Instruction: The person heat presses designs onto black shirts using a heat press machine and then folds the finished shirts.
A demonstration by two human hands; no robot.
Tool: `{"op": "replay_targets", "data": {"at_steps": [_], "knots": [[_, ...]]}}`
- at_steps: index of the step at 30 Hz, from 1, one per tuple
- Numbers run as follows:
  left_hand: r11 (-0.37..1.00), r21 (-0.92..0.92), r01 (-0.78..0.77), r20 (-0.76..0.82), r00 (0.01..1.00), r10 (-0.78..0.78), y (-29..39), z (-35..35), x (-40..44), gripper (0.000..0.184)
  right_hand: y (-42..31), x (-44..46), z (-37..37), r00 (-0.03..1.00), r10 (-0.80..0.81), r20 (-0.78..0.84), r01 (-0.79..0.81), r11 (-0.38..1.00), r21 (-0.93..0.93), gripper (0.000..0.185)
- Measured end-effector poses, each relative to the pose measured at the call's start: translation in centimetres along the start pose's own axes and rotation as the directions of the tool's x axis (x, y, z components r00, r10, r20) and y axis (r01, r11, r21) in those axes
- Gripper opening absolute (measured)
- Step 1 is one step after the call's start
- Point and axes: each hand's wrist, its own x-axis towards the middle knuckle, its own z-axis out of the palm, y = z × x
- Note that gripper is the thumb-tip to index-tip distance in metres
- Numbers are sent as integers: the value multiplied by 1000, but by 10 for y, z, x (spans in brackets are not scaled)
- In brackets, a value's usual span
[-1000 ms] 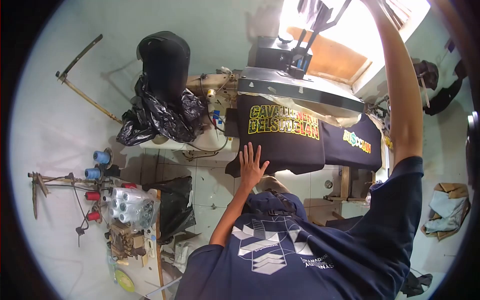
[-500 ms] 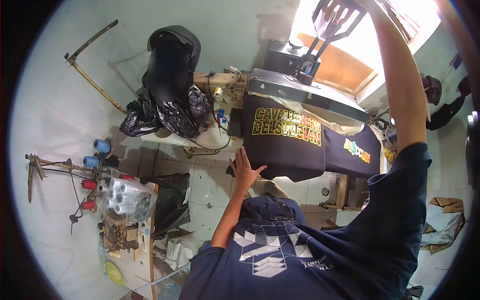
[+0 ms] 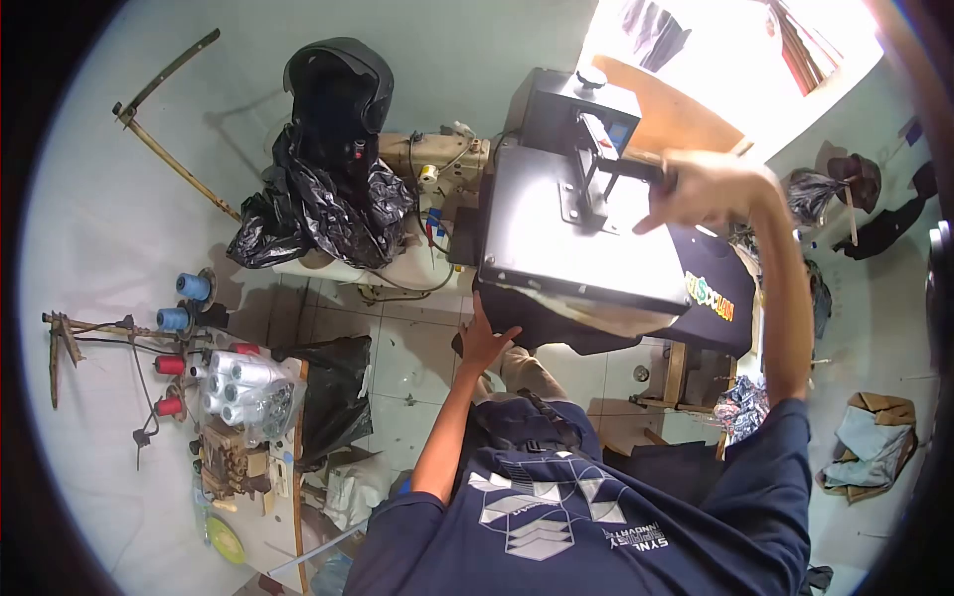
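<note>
The heat press (image 3: 537,214) has its flat upper plate down over the black printed cloth (image 3: 596,336). My right hand (image 3: 711,189) is wrapped round the press handle (image 3: 636,171), slightly blurred, at the right of the plate. At the cloth's front left edge rests my left hand (image 3: 484,338), its fingers spread and partly hidden by the cloth. A coloured print (image 3: 711,298) shows on the cloth right of the plate. The larger lettering is hidden under the plate.
A black helmet (image 3: 338,84) and black plastic bag (image 3: 343,214) sit on the sewing table at the left. Thread spools (image 3: 194,287) and a wrapped pack of white cones (image 3: 243,392) stand lower left. A window (image 3: 725,50) is behind the press.
The upper plate has swung down over the cloth and covers the larger lettering. My right hand has come down with the handle. My left hand has stayed at the cloth's edge.
</note>
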Motion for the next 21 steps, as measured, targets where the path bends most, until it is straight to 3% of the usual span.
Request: {"op": "replay_targets", "data": {"at_steps": [1,3,5,7,8,9,10,11,12,15,16,18,19,21], "knots": [[1000,-3,9,-1,1000,-9,-6,0,3,125,14,15,18,978,-208,26,209,977,-46,44],[883,-451,-132,-14,990,141,-22,4,9,125,10,22,54,984,-157,82,154,987,37,55],[908,-418,-37,43,997,60,-22,-6,7,128,19,38,92,940,-337,58,330,938,103,47],[844,-537,18,75,997,26,-35,-13,7,135,19,50,123,932,-341,121,324,936,140,40],[863,-494,105,121,991,-51,-38,-21,7,141,20,59,137,913,-362,188,326,925,196,41],[866,-490,100,114,992,-50,-42,-31,8,141,12,58,148,935,-316,161,279,936,216,38],[891,-443,98,167,986,-25,-49,-39,6,142,16,67,167,916,-396,58,368,890,268,33],[914,-395,95,224,975,-4,-56,-45,3,142,21,84,189,923,-373,89,342,906,250,28],[969,-231,84,194,980,-38,-71,-42,5,136,20,91,200,934,-343,101,311,918,245,28],[957,-202,208,292,945,-144,-32,-84,8,126,21,114,246,977,-210,-28,211,960,181,30],[968,-211,134,246,966,-81,-22,-89,8,109,22,121,253,980,-191,59,180,972,152,31],[947,-312,69,110,993,-36,-15,-77,24,86,19,133,268,985,-154,73,146,984,103,32],[926,-377,8,-3,1000,-10,-10,-68,32,65,16,131,273,988,-153,-21,154,980,129,34],[871,-490,45,-105,988,-111,13,-49,51,56,15,130,271,985,-167,-35,171,976,132,35]]}}
